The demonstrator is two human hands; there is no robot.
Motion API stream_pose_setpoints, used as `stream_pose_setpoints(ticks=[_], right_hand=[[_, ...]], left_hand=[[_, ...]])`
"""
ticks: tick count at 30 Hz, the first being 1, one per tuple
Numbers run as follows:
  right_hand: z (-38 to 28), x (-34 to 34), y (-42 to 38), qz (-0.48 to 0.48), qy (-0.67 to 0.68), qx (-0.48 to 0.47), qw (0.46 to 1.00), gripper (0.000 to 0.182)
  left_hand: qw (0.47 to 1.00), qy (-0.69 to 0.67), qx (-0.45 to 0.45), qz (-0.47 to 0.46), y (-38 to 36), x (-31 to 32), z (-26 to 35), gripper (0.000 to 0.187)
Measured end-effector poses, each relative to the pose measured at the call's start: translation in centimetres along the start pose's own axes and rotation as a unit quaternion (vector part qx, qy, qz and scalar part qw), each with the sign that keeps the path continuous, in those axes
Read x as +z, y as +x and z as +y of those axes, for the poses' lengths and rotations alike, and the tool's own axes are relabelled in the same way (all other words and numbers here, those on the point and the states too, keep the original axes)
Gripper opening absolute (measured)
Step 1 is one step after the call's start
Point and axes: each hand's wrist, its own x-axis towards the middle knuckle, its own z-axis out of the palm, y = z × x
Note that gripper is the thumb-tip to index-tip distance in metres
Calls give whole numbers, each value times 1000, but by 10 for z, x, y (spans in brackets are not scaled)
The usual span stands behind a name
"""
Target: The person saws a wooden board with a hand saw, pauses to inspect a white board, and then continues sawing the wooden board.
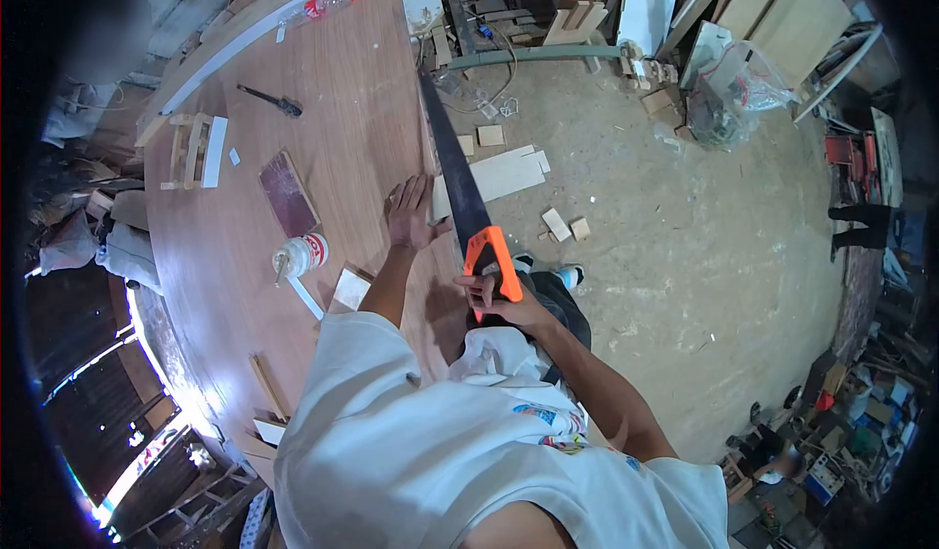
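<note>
A handsaw (pixel 454 158) with a long dark blade and an orange handle points away from me along the table's right edge. Wrapped round its handle is my right hand (pixel 502 299), close in front of my body. My left hand (pixel 413 213) lies flat on the wooden tabletop (pixel 362 89) with fingers spread, right by the edge and beside the blade. Nothing is held in it. Nearer my left forearm stands a white jar with a red label (pixel 301 254), and a brown rectangular board (pixel 289 195) lies beyond it.
Farther along the table are a small wooden frame (pixel 191 153), a dark tool (pixel 271 100) and a plastic bottle (pixel 331 4). Wood offcuts (pixel 557 223) and a pale board (pixel 509 173) lie on the floor. A plastic bag (pixel 736 96) stands back right; a person (pixel 773 456) is at lower right.
</note>
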Motion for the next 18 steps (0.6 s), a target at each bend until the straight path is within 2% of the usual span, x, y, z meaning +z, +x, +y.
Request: stream_pose_setpoints(ticks=[3,5,7,8,9,11,12,13,14,15,18], right_hand=[[-14,20,-1,38,32,4,999,21],[-25,26,-7,37,-2,1,999,20],[-34,28,-13,83,-105,-55,990,16],[-43,30,-21,148,-198,-27,968,16],[-37,14,-27,180,-291,-70,937,18],[-63,2,-40,261,-229,-26,937,15],[-86,1,-43,301,-285,-42,909,13],[-124,13,-46,338,-236,29,911,13],[-135,0,-50,321,-305,51,895,12],[-142,1,-50,326,-289,1,900,15],[-162,13,-49,311,-335,-28,889,20]], left_hand=[[1000,-6,16,14,-1,6,-5,90],[1000,-7,7,6,-1,5,-3,85],[999,-19,17,20,1,5,-3,85],[1000,-19,15,17,0,4,-3,85],[999,-28,21,5,1,0,-1,84],[999,-38,27,-9,2,-2,-3,84],[998,-44,48,-27,3,-2,-6,83],[995,-49,69,-45,3,-1,-7,83],[995,-50,71,-47,2,0,-8,83],[995,-48,73,-46,3,1,-9,84],[996,-48,68,-45,4,2,-8,86]])
